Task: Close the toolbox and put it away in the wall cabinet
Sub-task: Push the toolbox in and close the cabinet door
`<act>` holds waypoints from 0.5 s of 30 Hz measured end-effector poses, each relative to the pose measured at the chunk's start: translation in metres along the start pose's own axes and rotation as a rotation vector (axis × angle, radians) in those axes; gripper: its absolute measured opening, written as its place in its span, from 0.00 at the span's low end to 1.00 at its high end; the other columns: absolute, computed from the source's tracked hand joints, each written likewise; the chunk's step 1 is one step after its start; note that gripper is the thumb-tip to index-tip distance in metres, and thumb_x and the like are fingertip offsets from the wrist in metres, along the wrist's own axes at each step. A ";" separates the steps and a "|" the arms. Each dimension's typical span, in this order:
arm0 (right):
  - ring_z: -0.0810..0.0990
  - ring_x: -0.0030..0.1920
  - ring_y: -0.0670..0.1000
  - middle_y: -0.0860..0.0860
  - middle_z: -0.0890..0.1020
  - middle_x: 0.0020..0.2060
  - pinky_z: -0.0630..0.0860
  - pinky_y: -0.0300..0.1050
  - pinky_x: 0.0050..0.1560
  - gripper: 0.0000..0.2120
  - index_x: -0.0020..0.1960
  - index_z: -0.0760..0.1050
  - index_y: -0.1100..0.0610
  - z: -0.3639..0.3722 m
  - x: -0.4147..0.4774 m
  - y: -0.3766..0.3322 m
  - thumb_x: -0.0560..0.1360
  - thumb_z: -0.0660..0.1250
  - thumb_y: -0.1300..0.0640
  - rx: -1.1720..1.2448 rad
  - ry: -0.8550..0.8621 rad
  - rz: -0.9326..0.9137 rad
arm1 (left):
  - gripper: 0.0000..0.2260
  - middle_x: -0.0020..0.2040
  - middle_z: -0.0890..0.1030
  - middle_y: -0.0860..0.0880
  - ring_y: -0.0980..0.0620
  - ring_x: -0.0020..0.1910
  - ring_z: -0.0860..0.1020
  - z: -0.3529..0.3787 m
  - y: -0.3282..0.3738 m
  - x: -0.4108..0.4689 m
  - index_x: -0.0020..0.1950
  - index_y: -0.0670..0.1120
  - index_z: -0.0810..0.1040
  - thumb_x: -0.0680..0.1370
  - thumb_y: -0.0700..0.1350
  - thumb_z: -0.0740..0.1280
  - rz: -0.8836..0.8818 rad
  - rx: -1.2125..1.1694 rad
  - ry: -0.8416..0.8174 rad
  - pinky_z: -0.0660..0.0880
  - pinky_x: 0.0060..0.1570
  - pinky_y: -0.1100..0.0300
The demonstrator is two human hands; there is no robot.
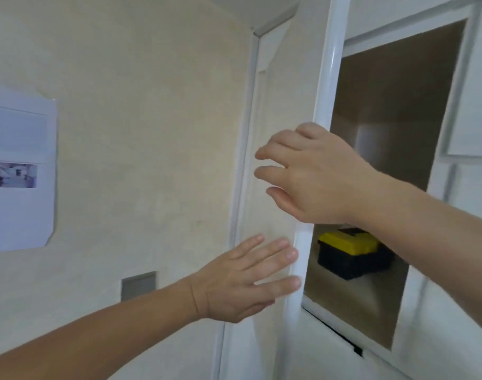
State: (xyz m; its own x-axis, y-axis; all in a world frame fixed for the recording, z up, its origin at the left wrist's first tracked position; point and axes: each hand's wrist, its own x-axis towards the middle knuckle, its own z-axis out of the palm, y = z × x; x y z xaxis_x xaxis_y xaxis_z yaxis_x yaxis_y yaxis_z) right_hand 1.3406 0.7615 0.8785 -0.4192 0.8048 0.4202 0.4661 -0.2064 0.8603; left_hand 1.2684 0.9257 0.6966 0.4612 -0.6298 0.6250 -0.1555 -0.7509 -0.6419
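The toolbox (352, 253), black with a closed yellow lid, sits on the floor of the open wall cabinet (393, 111), toward its back left. The cabinet's white door (326, 86) stands edge-on to me at the left of the opening. My right hand (314, 174) is up against the door's edge at mid height, fingers spread and slightly curled, holding nothing. Lower down, my left hand (245, 278) has its fingers apart, the fingertips touching the door's edge. My right forearm hides part of the toolbox's upper right.
A cream wall (152, 119) fills the left half. A white paper sheet (17, 171) with a small photo is stuck on it at far left. A grey plate (138, 285) is set into the wall below. White cabinet panels (470, 105) frame the opening on the right.
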 end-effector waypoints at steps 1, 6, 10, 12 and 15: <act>0.74 0.61 0.59 0.56 0.78 0.61 0.69 0.56 0.56 0.20 0.58 0.78 0.56 0.003 -0.013 0.007 0.77 0.53 0.48 -0.024 -0.048 0.013 | 0.25 0.76 0.59 0.42 0.41 0.77 0.55 0.011 0.003 0.012 0.75 0.48 0.58 0.79 0.49 0.61 0.023 0.013 0.008 0.54 0.74 0.44; 0.73 0.62 0.59 0.55 0.79 0.60 0.63 0.57 0.64 0.22 0.57 0.78 0.55 0.024 -0.075 0.038 0.77 0.52 0.46 -0.105 -0.287 0.078 | 0.33 0.80 0.42 0.45 0.41 0.78 0.46 0.066 0.017 0.070 0.78 0.47 0.49 0.79 0.56 0.60 0.090 -0.052 -0.041 0.46 0.75 0.43; 0.70 0.66 0.59 0.54 0.76 0.64 0.57 0.56 0.68 0.20 0.60 0.75 0.55 0.048 -0.113 0.064 0.78 0.53 0.45 -0.184 -0.406 0.092 | 0.30 0.79 0.44 0.43 0.41 0.78 0.43 0.116 0.024 0.106 0.78 0.48 0.50 0.80 0.60 0.52 0.100 -0.062 -0.093 0.47 0.74 0.37; 0.65 0.70 0.60 0.55 0.72 0.69 0.55 0.57 0.71 0.22 0.66 0.71 0.54 0.060 -0.129 0.076 0.78 0.54 0.44 -0.206 -0.456 0.111 | 0.32 0.79 0.47 0.43 0.40 0.78 0.45 0.141 0.027 0.124 0.78 0.48 0.51 0.79 0.60 0.55 0.096 -0.067 -0.073 0.52 0.72 0.36; 0.55 0.75 0.60 0.56 0.62 0.75 0.53 0.60 0.73 0.26 0.73 0.62 0.53 0.079 -0.150 0.090 0.80 0.51 0.42 -0.238 -0.540 0.154 | 0.35 0.80 0.48 0.43 0.40 0.78 0.46 0.175 0.031 0.147 0.78 0.48 0.51 0.77 0.62 0.59 0.067 -0.057 -0.049 0.49 0.73 0.35</act>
State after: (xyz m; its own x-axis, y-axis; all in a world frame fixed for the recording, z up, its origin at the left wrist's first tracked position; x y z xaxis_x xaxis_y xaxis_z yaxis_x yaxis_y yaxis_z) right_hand 1.5064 0.6662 0.8699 0.1223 0.9113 0.3932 0.2766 -0.4118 0.8683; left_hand 1.4840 0.8445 0.6913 0.4902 -0.6692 0.5585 -0.2359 -0.7187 -0.6541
